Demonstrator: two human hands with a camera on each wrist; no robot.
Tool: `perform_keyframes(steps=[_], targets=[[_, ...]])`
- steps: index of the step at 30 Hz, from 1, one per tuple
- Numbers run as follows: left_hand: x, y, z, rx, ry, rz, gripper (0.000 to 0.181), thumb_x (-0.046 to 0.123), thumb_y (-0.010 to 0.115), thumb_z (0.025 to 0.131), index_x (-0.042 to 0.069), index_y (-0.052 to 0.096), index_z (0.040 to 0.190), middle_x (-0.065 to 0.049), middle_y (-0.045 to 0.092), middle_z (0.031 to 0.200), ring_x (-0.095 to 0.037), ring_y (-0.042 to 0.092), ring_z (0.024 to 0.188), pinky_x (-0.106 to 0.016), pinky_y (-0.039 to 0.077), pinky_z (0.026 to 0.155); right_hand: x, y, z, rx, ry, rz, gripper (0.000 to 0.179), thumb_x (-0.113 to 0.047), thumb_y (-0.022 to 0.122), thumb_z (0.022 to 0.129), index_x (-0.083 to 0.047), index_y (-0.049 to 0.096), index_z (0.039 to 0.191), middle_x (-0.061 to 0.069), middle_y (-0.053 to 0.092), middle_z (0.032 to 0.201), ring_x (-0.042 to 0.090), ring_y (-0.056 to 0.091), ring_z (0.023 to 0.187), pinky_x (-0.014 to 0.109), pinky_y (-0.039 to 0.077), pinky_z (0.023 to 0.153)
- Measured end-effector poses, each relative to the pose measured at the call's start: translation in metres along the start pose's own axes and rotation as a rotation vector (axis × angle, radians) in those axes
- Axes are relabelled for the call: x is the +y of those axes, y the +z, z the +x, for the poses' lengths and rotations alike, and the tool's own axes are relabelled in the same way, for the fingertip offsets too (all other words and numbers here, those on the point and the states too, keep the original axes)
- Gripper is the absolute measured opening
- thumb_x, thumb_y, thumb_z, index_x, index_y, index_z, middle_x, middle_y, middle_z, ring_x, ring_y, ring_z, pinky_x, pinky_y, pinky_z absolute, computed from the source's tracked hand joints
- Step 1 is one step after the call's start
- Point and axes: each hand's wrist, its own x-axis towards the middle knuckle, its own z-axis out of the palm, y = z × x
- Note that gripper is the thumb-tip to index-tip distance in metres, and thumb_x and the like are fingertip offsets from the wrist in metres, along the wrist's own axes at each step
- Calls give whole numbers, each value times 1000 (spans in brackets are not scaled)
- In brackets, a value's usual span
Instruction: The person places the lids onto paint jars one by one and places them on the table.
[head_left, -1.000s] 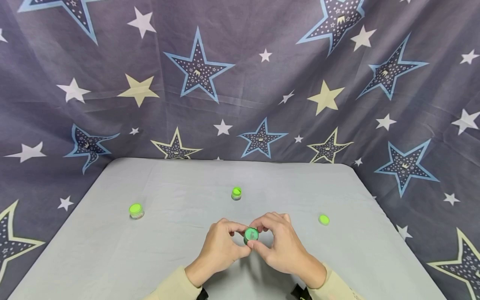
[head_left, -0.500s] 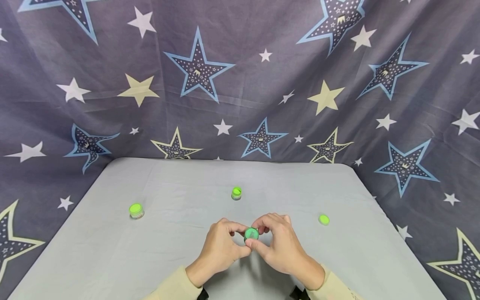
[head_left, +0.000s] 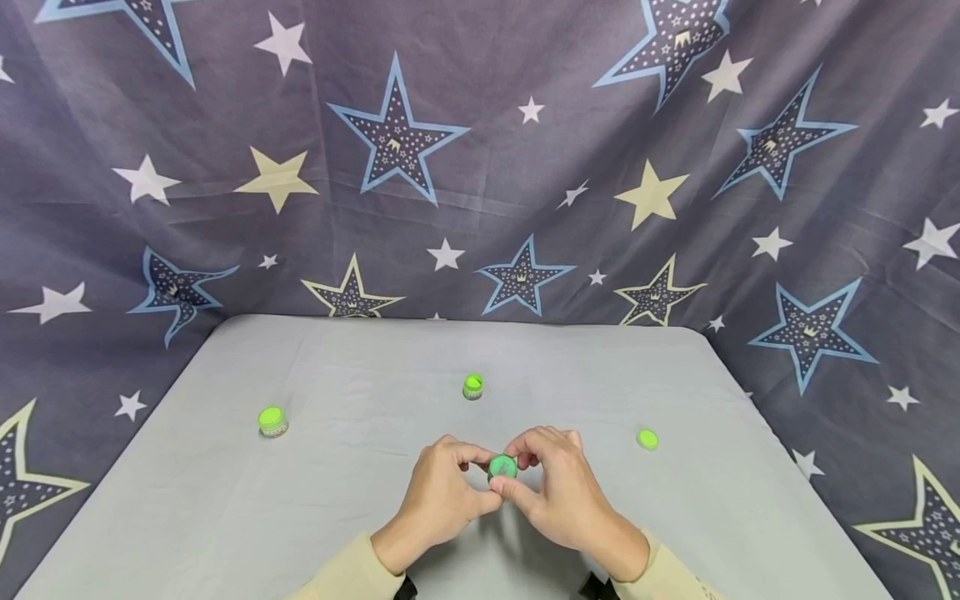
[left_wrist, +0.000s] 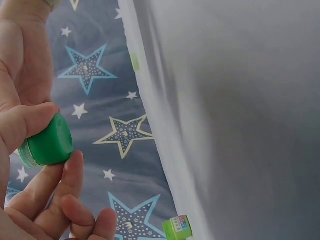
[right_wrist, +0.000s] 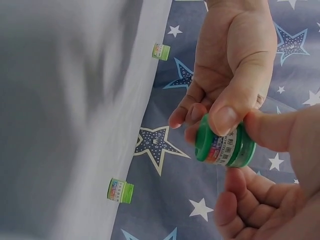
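Near the front middle of the table, both hands hold one small paint jar with a darker green lid (head_left: 502,468). My left hand (head_left: 441,493) pinches its body between thumb and fingers. My right hand (head_left: 558,492) has thumb and fingertips around the lid end. In the right wrist view the jar (right_wrist: 225,145) shows a printed label around its middle, partly covered by a thumb. The left wrist view shows its green lower end (left_wrist: 57,140). Held upright, it is seen lid up from the head.
A lime-lidded jar (head_left: 273,422) stands at the left of the grey-clothed table (head_left: 360,367). Another small lime-topped jar (head_left: 473,387) is beyond the hands. To the right lies a flat lime disc (head_left: 648,439), perhaps a lid. Star-patterned fabric (head_left: 480,167) hangs behind.
The right thumb and fingers shift very slightly around the lid. The left hand and the other jars stay in place.
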Motion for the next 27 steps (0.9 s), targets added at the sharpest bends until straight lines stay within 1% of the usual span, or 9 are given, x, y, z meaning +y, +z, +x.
perform_keyframes(steps=[2, 7, 13, 17, 21, 23, 27], targets=[[0, 0, 0, -2, 4, 2, 26, 18, 93, 71, 26, 82, 93, 19, 67, 85, -21, 61, 93, -31, 48, 78, 0, 0, 0, -1, 3, 2, 32, -31, 91, 77, -17, 67, 94, -11, 61, 82, 7, 56, 78, 29, 30, 77], [0, -1, 1, -2, 0, 12, 26, 18, 92, 72, 27, 82, 94, 19, 66, 86, -20, 60, 93, -31, 48, 78, 0, 0, 1, -1, 10, 2, 32, -30, 91, 77, -18, 67, 94, -12, 61, 82, 5, 54, 79, 30, 30, 77], [0, -1, 1, 4, 11, 30, 29, 17, 93, 72, 26, 82, 97, 17, 68, 88, -18, 60, 93, -31, 47, 76, 0, 1, 1, 9, 8, -2, 32, -30, 90, 77, -18, 69, 99, -13, 61, 83, 6, 54, 80, 30, 31, 78], [0, -1, 2, 8, 5, 35, 29, 17, 92, 73, 26, 82, 98, 18, 68, 89, -17, 60, 93, -30, 48, 74, 0, 1, 1, 24, 16, -4, 32, -33, 89, 79, -18, 69, 100, -15, 59, 83, 6, 55, 80, 31, 32, 77], [-2, 0, 2, 17, 1, 45, 26, 20, 91, 74, 26, 82, 98, 21, 70, 90, -14, 59, 92, -30, 48, 76, 1, 0, 2, 30, 26, -4, 32, -36, 86, 82, -18, 70, 102, -14, 62, 86, 5, 56, 81, 32, 32, 77], [-2, 0, 3, 29, 8, 51, 26, 20, 92, 74, 25, 82, 97, 21, 71, 91, -14, 59, 91, -30, 48, 76, 1, 0, 3, 33, 28, -10, 32, -37, 85, 83, -17, 70, 102, -14, 64, 87, 5, 56, 82, 32, 33, 76], [-3, -1, 4, 56, 28, 66, 27, 19, 93, 72, 23, 81, 96, 19, 71, 91, -17, 59, 92, -31, 49, 79, 2, -1, 4, 40, 25, -28, 32, -40, 84, 83, -18, 71, 102, -16, 64, 90, 3, 54, 84, 31, 32, 76]])
